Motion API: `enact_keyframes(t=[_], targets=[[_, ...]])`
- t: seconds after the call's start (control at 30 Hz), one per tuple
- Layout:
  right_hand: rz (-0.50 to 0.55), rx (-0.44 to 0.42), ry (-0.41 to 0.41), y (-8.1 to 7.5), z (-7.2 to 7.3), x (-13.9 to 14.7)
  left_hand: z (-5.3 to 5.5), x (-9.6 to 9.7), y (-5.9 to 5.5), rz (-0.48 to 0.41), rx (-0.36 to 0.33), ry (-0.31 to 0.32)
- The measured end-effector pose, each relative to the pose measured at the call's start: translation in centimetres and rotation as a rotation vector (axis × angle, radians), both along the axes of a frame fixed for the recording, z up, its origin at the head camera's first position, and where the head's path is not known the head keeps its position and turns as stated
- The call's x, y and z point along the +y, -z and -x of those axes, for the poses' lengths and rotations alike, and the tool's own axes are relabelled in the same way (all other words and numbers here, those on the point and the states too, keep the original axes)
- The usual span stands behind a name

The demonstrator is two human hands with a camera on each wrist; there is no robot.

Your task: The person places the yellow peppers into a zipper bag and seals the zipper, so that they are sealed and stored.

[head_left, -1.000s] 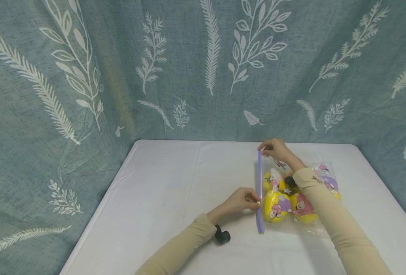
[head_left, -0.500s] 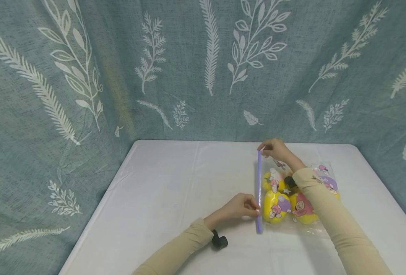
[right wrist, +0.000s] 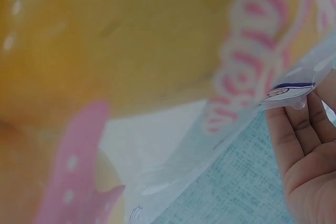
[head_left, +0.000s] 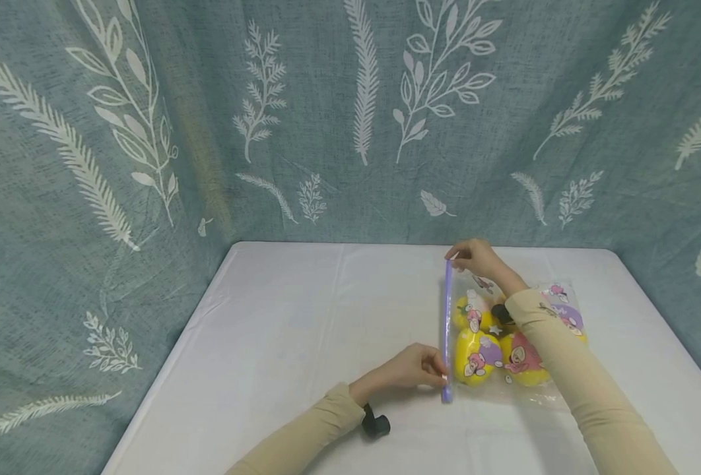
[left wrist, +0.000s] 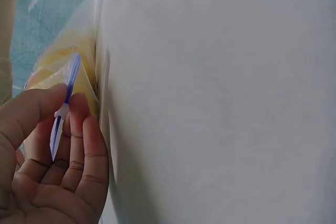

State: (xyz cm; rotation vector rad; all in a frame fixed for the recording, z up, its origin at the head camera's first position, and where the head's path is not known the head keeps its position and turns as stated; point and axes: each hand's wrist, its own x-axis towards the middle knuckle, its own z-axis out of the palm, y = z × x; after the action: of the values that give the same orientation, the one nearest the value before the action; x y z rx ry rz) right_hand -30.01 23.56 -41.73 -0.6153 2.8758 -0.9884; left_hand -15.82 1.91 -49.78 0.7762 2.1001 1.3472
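Note:
A clear printed zip bag (head_left: 486, 356) with a purple zip strip (head_left: 447, 310) along its left edge lies on the white table. Several rounded yellow things show through its film; their kind cannot be told. Low on the strip, my left hand (head_left: 402, 371) pinches the small white slider (left wrist: 62, 110) between thumb and fingers. At the far end of that strip, my right hand (head_left: 476, 258) grips the bag's corner. My right forearm passes over the bag and hides part of it. Pink-printed film (right wrist: 79, 166) fills much of the right wrist view.
The white-covered table (head_left: 279, 316) extends left of the bag. Behind it hangs a blue-green curtain (head_left: 327, 119) with white leaf patterns. A black wrist camera (head_left: 376, 423) hangs under the left wrist, and another black one (head_left: 503, 313) is over the bag.
My left hand has slid down along the purple strip, toward its near end. My right hand has stayed at the far corner, and the bag has barely shifted.

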Motion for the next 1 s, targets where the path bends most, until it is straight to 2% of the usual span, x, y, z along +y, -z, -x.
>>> enact_keyframes(t=[0.3, 0.67, 1.0], targets=[[-0.004, -0.001, 0.001, 0.11, 0.12, 0.11, -0.48, -0.12, -0.19, 0.029, 0.033, 0.058], [0.016, 0.009, -0.005, 0.05, -0.24, -0.23, -0.26, -0.61, -0.13, 0.011, 0.005, 0.123], [0.016, 0.023, -0.049, 0.16, -0.66, -0.27, -0.09, -0.72, -0.01, 0.016, 0.047, 0.147]])
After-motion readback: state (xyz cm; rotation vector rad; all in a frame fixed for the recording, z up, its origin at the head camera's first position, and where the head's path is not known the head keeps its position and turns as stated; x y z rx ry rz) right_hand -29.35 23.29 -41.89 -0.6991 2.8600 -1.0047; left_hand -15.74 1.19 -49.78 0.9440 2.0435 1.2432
